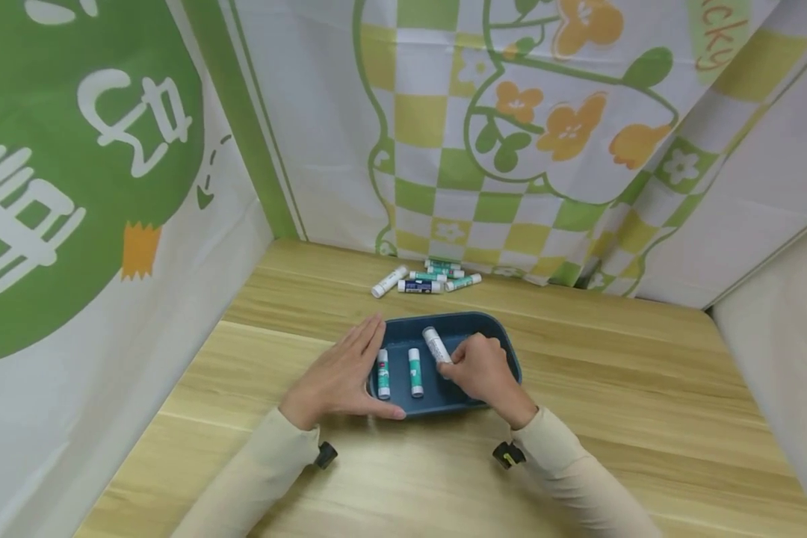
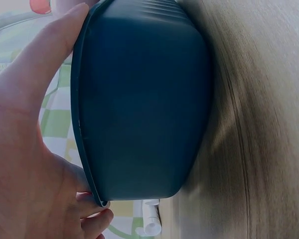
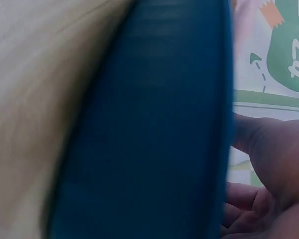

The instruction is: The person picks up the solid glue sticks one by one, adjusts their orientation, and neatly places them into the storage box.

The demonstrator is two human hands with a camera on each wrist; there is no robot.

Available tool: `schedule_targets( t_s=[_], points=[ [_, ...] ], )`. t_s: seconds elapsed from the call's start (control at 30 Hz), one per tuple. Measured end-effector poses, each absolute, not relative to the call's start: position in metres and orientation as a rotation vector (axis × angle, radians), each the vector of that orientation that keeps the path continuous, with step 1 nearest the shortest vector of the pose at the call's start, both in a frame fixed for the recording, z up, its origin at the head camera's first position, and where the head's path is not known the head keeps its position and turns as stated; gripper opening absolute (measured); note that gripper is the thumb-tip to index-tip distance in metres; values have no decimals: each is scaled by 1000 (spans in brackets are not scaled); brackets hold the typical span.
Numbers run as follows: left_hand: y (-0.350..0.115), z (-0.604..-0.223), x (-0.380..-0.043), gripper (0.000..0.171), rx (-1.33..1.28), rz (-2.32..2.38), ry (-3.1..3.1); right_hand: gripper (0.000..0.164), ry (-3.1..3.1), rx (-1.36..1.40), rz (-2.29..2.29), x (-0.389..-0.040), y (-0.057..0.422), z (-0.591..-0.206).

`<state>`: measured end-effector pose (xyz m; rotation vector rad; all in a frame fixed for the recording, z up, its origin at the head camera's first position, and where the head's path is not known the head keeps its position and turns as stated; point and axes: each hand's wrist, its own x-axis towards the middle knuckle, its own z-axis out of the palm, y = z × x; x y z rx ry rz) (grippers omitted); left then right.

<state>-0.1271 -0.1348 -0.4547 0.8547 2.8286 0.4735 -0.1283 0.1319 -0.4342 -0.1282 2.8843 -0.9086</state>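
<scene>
A dark blue plastic bin point(image 1: 444, 407) sits on the wooden table. My left hand point(image 1: 339, 373) holds its left end, thumb on the front rim and fingers on the back corner; the left wrist view shows the hand point(image 2: 25, 129) round the rim. My right hand point(image 1: 484, 370) pinches a white lip balm tube point(image 1: 436, 345) inside the bin; the tube is tilted. Two teal-and-white lip balm tubes, a left one point(image 1: 383, 373) and a middle one point(image 1: 415, 372), lie lengthwise in the bin. In the right wrist view the bin's wall point(image 3: 144, 129) hides the fingertips and tube.
Behind the bin, near the back curtain point(image 1: 430, 179), lies a cluster of several tubes: one white tube point(image 1: 390, 281), one navy tube point(image 1: 420, 287) and teal ones point(image 1: 464, 282). Fabric hangs along both sides. Wood table top point(image 1: 612, 388) extends around the bin.
</scene>
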Motion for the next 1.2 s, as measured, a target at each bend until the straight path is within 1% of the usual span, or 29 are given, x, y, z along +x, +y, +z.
schedule_targets(
  t_s=[0.07,0.27,0.5,0.7,0.9,1.0,1.2],
  points=[
    [-135,-454,-127,143,857,471,2830,43,2871,-122,-937,-128,128,-438],
    [-134,-453,-127,142,864,473,2831,43,2844,-132,-956,-126,123,-449],
    [-134,-453,-127,142,852,473,2826,49,2796,-167,-932,-126,116,-453],
    [-133,-452,-126,141,868,459,2827,45,2761,-200,-889,-127,106,-452],
    [-133,-452,-126,140,901,485,2831,45,2717,-202,-845,-127,97,-454],
    [-133,-452,-126,140,900,486,2827,45,2695,-210,-851,-127,94,-453],
    [-134,-452,-126,140,899,474,2820,40,2678,-268,-893,-128,90,-449]
  ],
)
